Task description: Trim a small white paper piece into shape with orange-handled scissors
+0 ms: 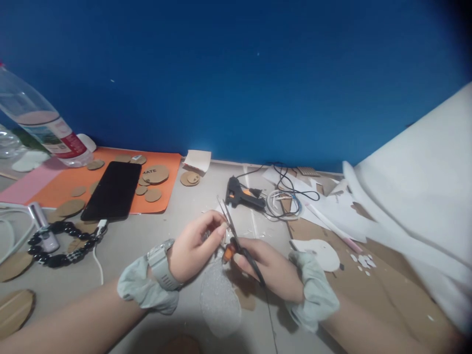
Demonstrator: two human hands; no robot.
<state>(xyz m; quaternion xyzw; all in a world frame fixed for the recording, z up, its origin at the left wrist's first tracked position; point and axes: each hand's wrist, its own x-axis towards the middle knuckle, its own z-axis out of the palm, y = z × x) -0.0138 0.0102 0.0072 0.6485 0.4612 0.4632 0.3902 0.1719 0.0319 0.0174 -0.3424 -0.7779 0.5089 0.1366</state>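
Note:
My right hand [263, 265] grips black-handled scissors [236, 231], whose slightly parted blades point up and away. Close to the blades, my left hand [199, 243] is closed, thumb and fingers pinched on something small that I cannot make out. Below both hands lies a glittery, pale grey rounded piece [220, 300], its upper end partly hidden by my fingers. A small brown cardboard piece [246, 297] sits beside it. An orange and dark object [228, 253] shows at my right hand's fingers, too unclear to name.
A black glue gun [245, 196] with coiled cables lies beyond my hands. At left are a phone [112, 191], a bottle [44, 118], black beads [55, 260] and cardboard discs on orange paper [167, 169]. White paper scraps and cardboard [368, 295] cover the right side.

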